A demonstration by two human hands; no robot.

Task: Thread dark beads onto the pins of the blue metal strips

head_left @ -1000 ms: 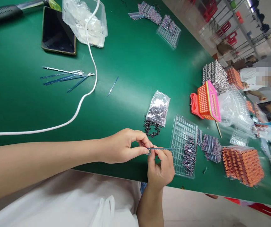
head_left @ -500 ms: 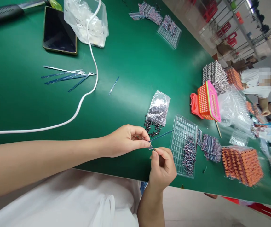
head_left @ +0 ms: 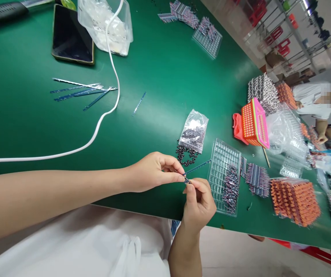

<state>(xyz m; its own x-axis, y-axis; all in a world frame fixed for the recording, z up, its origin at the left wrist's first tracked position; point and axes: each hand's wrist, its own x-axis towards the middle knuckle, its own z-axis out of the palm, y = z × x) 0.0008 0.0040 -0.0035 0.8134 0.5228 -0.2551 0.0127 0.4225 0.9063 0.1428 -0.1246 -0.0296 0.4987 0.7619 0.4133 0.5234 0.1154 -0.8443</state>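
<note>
My left hand (head_left: 156,173) is closed in a pinch on a thin dark-blue strip (head_left: 198,166), which sticks out to the upper right toward the clear tray. Opposite it, my right hand (head_left: 199,202) pinches something small and dark at the strip's near end, too small to name. The fingertips of both hands almost meet. Just above them lie small dark beads (head_left: 187,154), spilled from a clear plastic bag (head_left: 194,130). To the right of my hands is the clear compartment tray (head_left: 219,165), partly covered by a heap of small dark-and-pink pieces (head_left: 231,188).
Stacked striped pieces (head_left: 257,180) and orange pieces (head_left: 295,200) stand right of the tray. An orange-pink basket (head_left: 252,121) is behind them. A white cable (head_left: 94,134), loose blue strips (head_left: 81,92), a phone (head_left: 72,36) and a plastic tub (head_left: 125,30) lie at left. Another person sits far right.
My two hands have come slightly closer together, the left shifting a little to the right. The small piece between the fingertips shows less now.
</note>
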